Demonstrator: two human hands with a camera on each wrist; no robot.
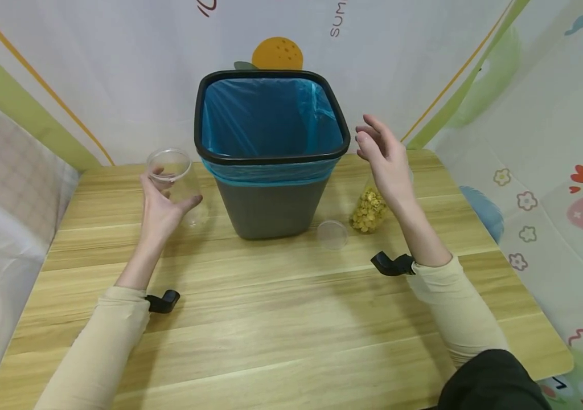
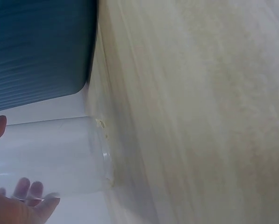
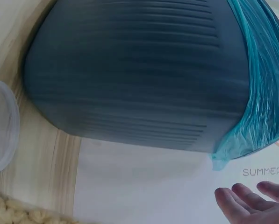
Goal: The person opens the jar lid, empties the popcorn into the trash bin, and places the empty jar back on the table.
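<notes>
In the head view, my left hand (image 1: 160, 205) holds a clear plastic jar (image 1: 181, 185), its fingers at the far left side and thumb at the near right. The jar has no lid on and stands upright; small yellowish bits (image 2: 101, 125) show near its base in the left wrist view. My right hand (image 1: 384, 162) is raised with fingers loosely bent and nothing in them, just right of the trash bin's rim (image 1: 345, 134). Below it stands a second clear jar with yellow popcorn (image 1: 368, 210), partly hidden by the right hand and forearm.
The grey trash bin (image 1: 271, 210), lined with a blue bag (image 1: 266, 114), stands at the back middle of the wooden table (image 1: 250, 330). A round clear lid (image 1: 332, 234) lies between bin and popcorn jar. Printed curtains (image 1: 132, 74) hang behind and at the sides.
</notes>
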